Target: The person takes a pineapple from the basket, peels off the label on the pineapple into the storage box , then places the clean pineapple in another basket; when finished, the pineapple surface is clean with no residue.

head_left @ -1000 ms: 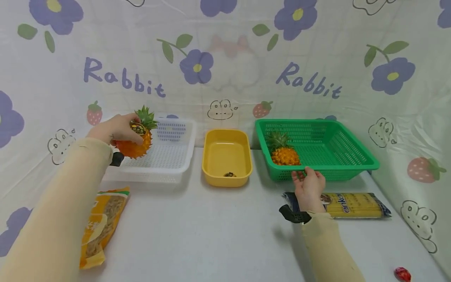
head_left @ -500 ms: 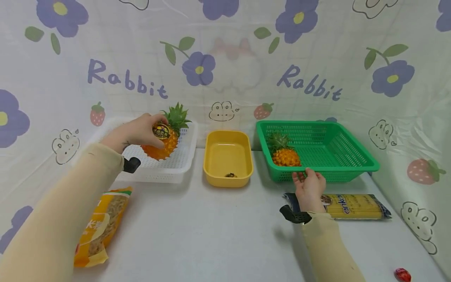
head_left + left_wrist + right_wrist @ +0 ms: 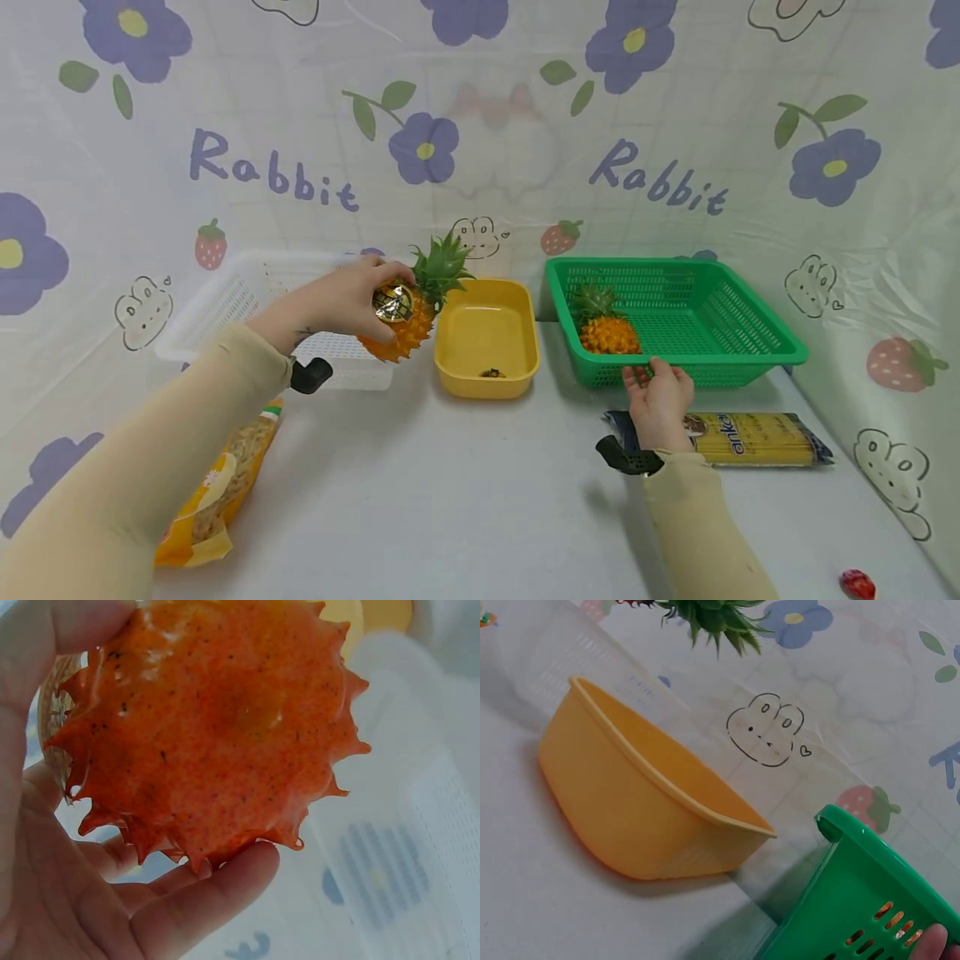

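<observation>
My left hand [image 3: 341, 300] grips an orange, spiky-skinned pineapple [image 3: 415, 327] with a green leafy crown and a gold-and-black label. It is held up in front of the gap between the white basket [image 3: 378, 379] and the yellow basin [image 3: 487, 387]. In the left wrist view, thumb and fingers wrap the underside of the pineapple [image 3: 225, 735]. At the green basket [image 3: 720, 367], my right hand [image 3: 660, 404] pinches the front rim near its left corner. A second pineapple [image 3: 609, 333] lies inside that basket on the left. Only fingertips of the right hand [image 3: 932, 945] show in the right wrist view.
A small dark-and-gold piece [image 3: 492, 373] lies in the yellow basin. A yellow pasta pack [image 3: 757, 437] lies before the green basket, partly behind my right hand. An orange bag [image 3: 225, 492] is partly hidden by my left arm. A small red wrapped item [image 3: 857, 583] sits at the lower right.
The left hand has carried the pineapple to the right, from over the white basket to beside the yellow basin, and slightly lower. My right hand stays at the green rim.
</observation>
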`<act>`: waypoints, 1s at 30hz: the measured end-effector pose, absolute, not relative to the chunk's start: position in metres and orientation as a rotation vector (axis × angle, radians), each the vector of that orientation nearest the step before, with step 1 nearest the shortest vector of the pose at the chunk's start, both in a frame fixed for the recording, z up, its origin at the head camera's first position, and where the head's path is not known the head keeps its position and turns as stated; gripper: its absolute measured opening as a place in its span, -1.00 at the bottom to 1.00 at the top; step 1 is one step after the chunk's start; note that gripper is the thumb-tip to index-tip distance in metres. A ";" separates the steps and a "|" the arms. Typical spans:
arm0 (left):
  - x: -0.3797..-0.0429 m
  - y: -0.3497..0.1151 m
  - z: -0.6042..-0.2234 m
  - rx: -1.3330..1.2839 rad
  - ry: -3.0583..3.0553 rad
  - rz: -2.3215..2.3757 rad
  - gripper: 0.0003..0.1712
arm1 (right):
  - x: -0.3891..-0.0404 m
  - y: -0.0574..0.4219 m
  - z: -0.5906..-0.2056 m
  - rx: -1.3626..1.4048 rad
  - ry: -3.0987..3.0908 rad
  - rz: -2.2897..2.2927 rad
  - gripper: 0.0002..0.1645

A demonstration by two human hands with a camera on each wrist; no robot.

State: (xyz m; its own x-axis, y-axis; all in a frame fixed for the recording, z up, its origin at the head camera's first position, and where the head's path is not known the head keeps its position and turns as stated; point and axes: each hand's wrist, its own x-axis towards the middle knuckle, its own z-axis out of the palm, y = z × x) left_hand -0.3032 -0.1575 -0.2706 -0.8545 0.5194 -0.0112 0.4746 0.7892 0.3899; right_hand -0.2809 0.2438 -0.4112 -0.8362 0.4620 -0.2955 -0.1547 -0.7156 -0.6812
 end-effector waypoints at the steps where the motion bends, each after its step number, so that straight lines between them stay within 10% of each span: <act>1: -0.301 -0.154 -0.271 0.830 2.859 0.562 -0.16 | -0.281 0.244 -0.411 -0.648 -0.951 2.549 -0.74; 30: -0.249 -0.090 -0.336 1.576 2.551 0.269 -0.17 | -0.281 0.245 -0.412 -0.670 -0.979 2.537 -0.78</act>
